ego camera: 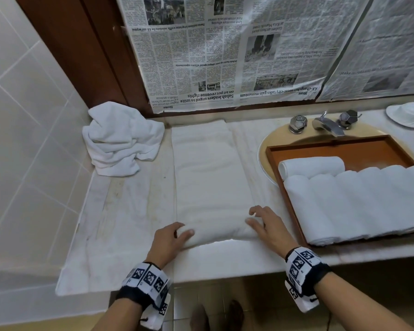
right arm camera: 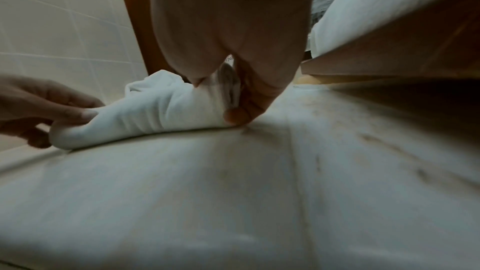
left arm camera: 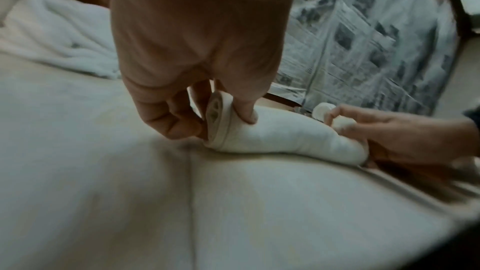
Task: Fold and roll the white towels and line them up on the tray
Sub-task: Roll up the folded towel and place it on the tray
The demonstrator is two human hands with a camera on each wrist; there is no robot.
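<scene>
A folded white towel (ego camera: pixel 208 168) lies lengthwise on the counter, its near end rolled into a short roll (ego camera: pixel 215 232). My left hand (ego camera: pixel 175 235) grips the roll's left end (left arm camera: pixel 223 126), thumb on top and fingers curled behind. My right hand (ego camera: pixel 261 223) grips the right end (right arm camera: pixel 207 102), thumb on the roll and fingers curled over it. At the right, an orange-brown tray (ego camera: pixel 339 149) holds several rolled white towels (ego camera: pixel 359 201) side by side, with one more roll (ego camera: pixel 311 167) lying crosswise behind them. A crumpled white towel (ego camera: pixel 122 139) sits at the back left.
The tray rests over a beige sink (ego camera: pixel 270 144) with a chrome faucet (ego camera: pixel 328 125) and two knobs. A white dish (ego camera: pixel 409 114) stands at the far right. Newspaper (ego camera: pixel 225 51) covers the wall behind. Tiled wall (ego camera: pixel 22 103) bounds the left; the counter edge (ego camera: pixel 225 271) runs near me.
</scene>
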